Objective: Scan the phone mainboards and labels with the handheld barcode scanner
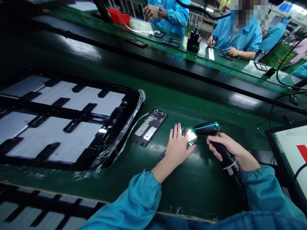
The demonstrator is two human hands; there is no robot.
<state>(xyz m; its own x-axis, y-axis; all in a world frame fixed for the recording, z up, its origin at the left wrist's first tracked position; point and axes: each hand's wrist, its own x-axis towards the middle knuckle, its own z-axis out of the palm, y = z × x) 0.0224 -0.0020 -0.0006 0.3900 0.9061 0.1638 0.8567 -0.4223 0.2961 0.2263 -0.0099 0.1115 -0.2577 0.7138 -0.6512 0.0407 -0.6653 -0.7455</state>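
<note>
Blue fabric sleeves [129,204], two; my left hand [177,145], stretched flat, seemingly steadying a black coverless phone body [192,138] on the green tabletop [199,185]; my right hand [232,147], closed round a black pistol-shaped scanner [207,128], angled to illuminate that body

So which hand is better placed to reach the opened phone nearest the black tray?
The left hand, likely: it is nearer that opened phone, though it partly covers another phone. The right hand is farther off and holds a barcode scanner.
</note>
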